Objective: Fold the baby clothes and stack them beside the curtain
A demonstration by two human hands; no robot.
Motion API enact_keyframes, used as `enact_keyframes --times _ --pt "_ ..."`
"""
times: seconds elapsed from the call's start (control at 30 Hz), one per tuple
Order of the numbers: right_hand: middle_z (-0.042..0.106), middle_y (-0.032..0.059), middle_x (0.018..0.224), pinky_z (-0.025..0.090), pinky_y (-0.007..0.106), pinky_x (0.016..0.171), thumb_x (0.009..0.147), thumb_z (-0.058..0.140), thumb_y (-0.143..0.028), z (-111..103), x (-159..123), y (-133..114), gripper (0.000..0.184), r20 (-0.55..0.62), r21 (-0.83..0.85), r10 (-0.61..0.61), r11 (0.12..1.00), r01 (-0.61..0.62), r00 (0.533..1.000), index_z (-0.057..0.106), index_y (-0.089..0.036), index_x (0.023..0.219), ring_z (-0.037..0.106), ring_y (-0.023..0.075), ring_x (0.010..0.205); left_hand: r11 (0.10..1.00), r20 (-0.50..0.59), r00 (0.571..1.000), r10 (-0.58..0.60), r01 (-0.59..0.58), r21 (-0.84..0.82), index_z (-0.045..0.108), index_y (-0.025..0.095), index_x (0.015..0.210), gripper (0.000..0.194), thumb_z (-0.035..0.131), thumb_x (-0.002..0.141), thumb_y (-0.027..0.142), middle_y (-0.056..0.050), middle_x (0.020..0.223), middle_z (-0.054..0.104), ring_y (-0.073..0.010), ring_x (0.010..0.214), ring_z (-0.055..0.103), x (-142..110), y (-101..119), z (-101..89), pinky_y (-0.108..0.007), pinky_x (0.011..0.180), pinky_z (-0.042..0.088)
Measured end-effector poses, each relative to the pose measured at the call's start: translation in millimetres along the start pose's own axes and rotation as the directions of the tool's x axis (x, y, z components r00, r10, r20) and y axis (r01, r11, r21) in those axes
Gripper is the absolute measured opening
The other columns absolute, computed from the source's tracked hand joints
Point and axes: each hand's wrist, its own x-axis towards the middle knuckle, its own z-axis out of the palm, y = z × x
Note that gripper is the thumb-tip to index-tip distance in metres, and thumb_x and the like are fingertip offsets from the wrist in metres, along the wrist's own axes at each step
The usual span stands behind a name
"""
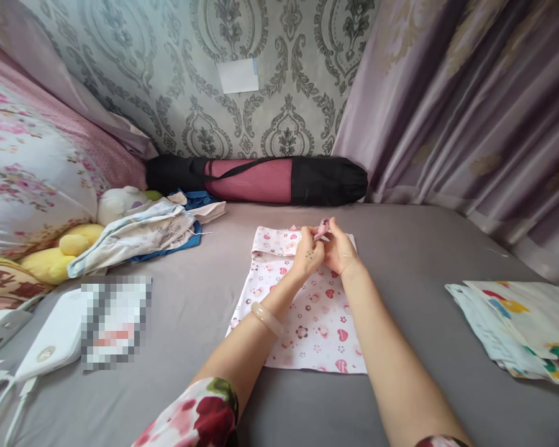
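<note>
A white cloth garment (302,332) printed with pink hearts and flowers lies flat on the grey bed sheet, its far edge folded over into a band. At that far edge, my left hand (309,253) is closed, with its fingers pinching a small twisted pink fabric piece (323,229). From the other side my right hand (341,247) holds the same piece between thumb and fingers. My hands nearly touch and partly cover the fold. Whether the pink piece is joined to the garment, I cannot tell.
Folded printed cloths (526,323) lie at the right. Crumpled clothes (153,233), a yellow plush toy (51,257), a white power bank (58,332), cables and a power strip (4,329) are at left. A black and pink rolled bag (256,180) lies along the wall.
</note>
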Motion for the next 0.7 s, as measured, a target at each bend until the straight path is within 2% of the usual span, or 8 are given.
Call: enact_keyframes --times 0.1,0.17,0.23,0.3,0.37,0.47,0.57,0.7 --pt "0.068 0.0042 0.070 0.057 0.030 0.072 0.085 0.063 -0.052 -3.0 7.0 3.9 0.033 -0.018 -0.026 -0.032 0.999 0.031 0.999 0.057 -0.021 0.075 0.070 0.0226 0.083 0.999 0.139 0.990 0.039 -0.040 0.007 0.045 0.018 0.111 0.032 0.047 0.080 0.011 -0.014 0.122 0.060 -0.0217 0.114 0.058 -0.7 0.6 2.6 -0.038 0.100 0.042" --pt "0.067 0.0024 0.067 0.057 0.029 0.070 0.085 0.065 -0.036 -5.3 11.8 5.8 0.019 -0.090 -0.011 -0.028 1.000 0.027 0.996 0.059 -0.020 0.076 0.070 0.0203 0.078 0.996 0.169 0.985 0.026 -0.039 0.074 0.048 0.017 0.115 0.034 0.046 0.081 0.012 -0.015 0.125 0.061 -0.0229 0.116 0.057 1.5 2.9 0.2 -0.039 0.101 0.042" --pt "0.067 0.0006 0.065 0.058 0.030 0.069 0.085 0.060 -0.018 -7.8 15.6 6.4 0.007 -0.188 0.034 -0.036 0.999 0.043 0.982 0.059 -0.019 0.079 0.069 0.0179 0.072 0.982 0.120 0.993 -0.004 -0.019 0.186 0.052 0.017 0.114 0.033 0.043 0.083 0.012 -0.014 0.122 0.063 -0.0235 0.115 0.058 6.6 5.2 -8.4 -0.038 0.101 0.042" --pt "0.068 0.0003 0.067 0.060 0.032 0.069 0.085 0.053 -0.006 -10.7 18.1 5.9 0.014 -0.254 0.062 -0.046 0.996 0.063 0.966 0.059 -0.019 0.084 0.069 0.0168 0.070 0.947 0.017 0.999 -0.034 0.026 0.320 0.055 0.017 0.113 0.034 0.040 0.083 0.010 -0.014 0.118 0.065 -0.0242 0.113 0.060 13.5 5.5 -24.3 -0.039 0.100 0.043" --pt "0.070 0.0016 0.070 0.061 0.035 0.071 0.084 0.049 -0.002 -14.1 20.0 5.0 0.020 -0.282 0.059 -0.059 0.995 0.078 0.958 0.060 -0.018 0.087 0.070 0.0175 0.072 0.887 -0.074 0.996 -0.046 0.075 0.455 0.056 0.017 0.116 0.040 0.037 0.082 0.006 -0.014 0.119 0.065 -0.0251 0.115 0.060 20.3 2.3 -45.2 -0.039 0.099 0.044" --pt "0.071 0.0040 0.074 0.062 0.039 0.074 0.084 0.051 -0.002 -20.0 22.1 4.2 0.018 -0.295 0.037 -0.083 0.995 0.098 0.952 0.061 -0.017 0.087 0.071 0.0197 0.078 0.742 -0.141 0.986 -0.088 0.159 0.651 0.054 0.016 0.122 0.046 0.038 0.081 0.003 -0.017 0.125 0.063 -0.0269 0.122 0.056 26.3 -9.6 -76.0 -0.042 0.103 0.041" --pt "0.071 0.0047 0.075 0.062 0.040 0.074 0.084 0.054 -0.003 -25.0 23.3 4.2 0.016 -0.298 0.012 -0.098 0.994 0.106 0.949 0.062 -0.016 0.086 0.071 0.0202 0.079 0.601 -0.107 0.982 -0.156 0.181 0.778 0.052 0.015 0.126 0.047 0.039 0.083 0.004 -0.018 0.140 0.054 -0.0290 0.138 0.041 25.7 -24.8 -94.6 -0.051 0.115 0.025" --pt "0.069 0.0013 0.068 0.063 0.033 0.066 0.080 0.058 -0.001 -31.4 23.7 3.9 0.016 -0.343 -0.105 -0.128 0.990 0.098 0.930 0.062 -0.016 0.081 0.069 0.0157 0.067 0.509 -0.067 0.970 -0.233 0.181 0.842 0.047 0.014 0.136 0.050 0.037 0.087 0.009 -0.016 0.156 0.035 -0.0327 0.147 0.023 20.9 -37.2 -103.3 -0.057 0.118 0.014"
